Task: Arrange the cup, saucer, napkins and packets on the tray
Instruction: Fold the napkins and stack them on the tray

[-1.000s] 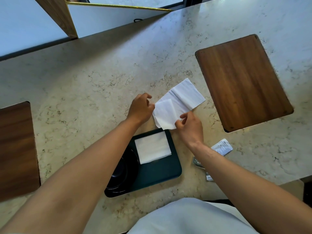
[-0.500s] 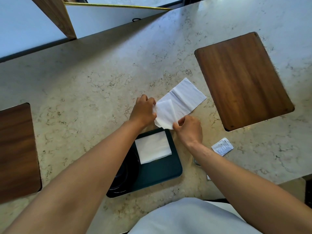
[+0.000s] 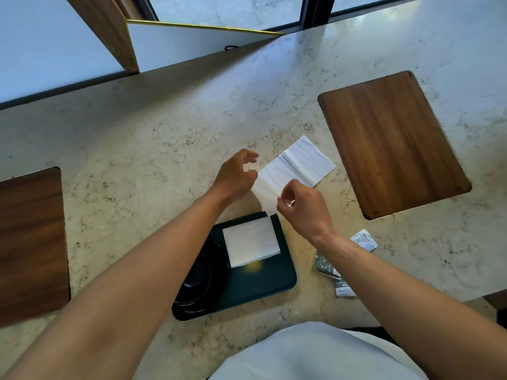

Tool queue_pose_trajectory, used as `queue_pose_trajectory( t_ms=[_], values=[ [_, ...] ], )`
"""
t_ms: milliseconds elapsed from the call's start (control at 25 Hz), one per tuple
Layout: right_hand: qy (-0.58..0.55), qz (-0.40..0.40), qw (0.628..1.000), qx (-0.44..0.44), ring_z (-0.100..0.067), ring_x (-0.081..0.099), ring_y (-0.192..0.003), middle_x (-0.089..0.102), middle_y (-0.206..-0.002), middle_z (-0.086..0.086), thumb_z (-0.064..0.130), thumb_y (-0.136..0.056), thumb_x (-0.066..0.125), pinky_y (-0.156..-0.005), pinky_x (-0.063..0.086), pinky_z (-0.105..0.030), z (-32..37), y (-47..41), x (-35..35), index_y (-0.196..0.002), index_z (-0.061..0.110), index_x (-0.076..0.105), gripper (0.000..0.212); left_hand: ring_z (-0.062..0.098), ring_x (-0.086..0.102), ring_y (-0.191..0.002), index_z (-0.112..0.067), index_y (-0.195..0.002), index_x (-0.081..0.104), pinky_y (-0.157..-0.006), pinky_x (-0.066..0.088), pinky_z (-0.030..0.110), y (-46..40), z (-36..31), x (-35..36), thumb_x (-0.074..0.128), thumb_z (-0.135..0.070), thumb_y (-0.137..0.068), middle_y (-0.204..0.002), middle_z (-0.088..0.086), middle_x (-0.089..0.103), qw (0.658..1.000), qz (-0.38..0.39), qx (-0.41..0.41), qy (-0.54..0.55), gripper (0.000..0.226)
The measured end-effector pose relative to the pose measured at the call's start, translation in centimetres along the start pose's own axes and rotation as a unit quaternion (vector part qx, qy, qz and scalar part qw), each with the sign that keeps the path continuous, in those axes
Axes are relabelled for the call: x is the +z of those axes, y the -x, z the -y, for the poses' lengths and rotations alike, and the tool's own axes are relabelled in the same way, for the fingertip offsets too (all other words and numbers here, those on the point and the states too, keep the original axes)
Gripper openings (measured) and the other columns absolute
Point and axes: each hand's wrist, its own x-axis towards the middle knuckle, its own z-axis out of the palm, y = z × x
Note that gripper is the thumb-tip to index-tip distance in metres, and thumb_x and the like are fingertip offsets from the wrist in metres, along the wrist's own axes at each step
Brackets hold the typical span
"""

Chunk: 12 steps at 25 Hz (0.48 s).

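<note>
A dark green tray (image 3: 263, 289) lies on the counter close to me. On it rest a folded white napkin (image 3: 251, 245) and, at its left end, a black saucer (image 3: 200, 278), partly hidden by my left forearm. A second white napkin (image 3: 297, 165) lies partly unfolded on the counter just beyond the tray. My right hand (image 3: 301, 207) pinches its near corner. My left hand (image 3: 236, 174) hovers at the napkin's left edge with loosely curved fingers that hold nothing. Three small packets (image 3: 363, 239) (image 3: 325, 266) (image 3: 344, 290) lie right of the tray.
Two wooden inlays sit in the marble counter (image 3: 164, 133), one at the right (image 3: 392, 141) and one at the left (image 3: 30, 242). A wall and wooden frame (image 3: 109, 31) stand behind the far edge. The counter's near edge runs by my body.
My left hand has let go of the napkin's folded flap and spread its fingers. The flap no longer lies folded over, and my right hand has shifted along the near edge.
</note>
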Motion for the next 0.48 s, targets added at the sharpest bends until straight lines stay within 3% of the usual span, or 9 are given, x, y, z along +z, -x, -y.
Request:
queue_pose_trajectory(
  t_ms=[200,480],
  values=[
    [0.013,-0.018,0.997,-0.07,-0.011,0.062,-0.074,0.064,-0.086,0.008,0.017,-0.089,0.076,-0.071,0.055,-0.025,1.3,0.1,-1.4,-0.094,0.016,0.061,0.016,0.012,0.069,-0.098,-0.022,-0.109,0.07,-0.086,0.055,0.032,2.4,-0.6,-1.9,0.064,-0.014,-0.077,-0.098,-0.003,0.075,0.998,0.04,-0.001,0.052,0.034],
    [-0.019,-0.026,0.994,-0.103,-0.011,0.067,-0.08,0.068,-0.092,0.006,0.015,-0.087,0.079,-0.077,0.061,-0.03,2.9,1.2,-2.4,-0.113,0.018,0.057,0.034,-0.001,0.062,-0.087,-0.02,-0.111,0.074,-0.073,0.048,0.016,5.2,0.0,-2.8,0.072,-0.012,-0.087,-0.099,-0.009,0.069,0.995,0.043,0.061,-0.065,0.025]
  ],
)
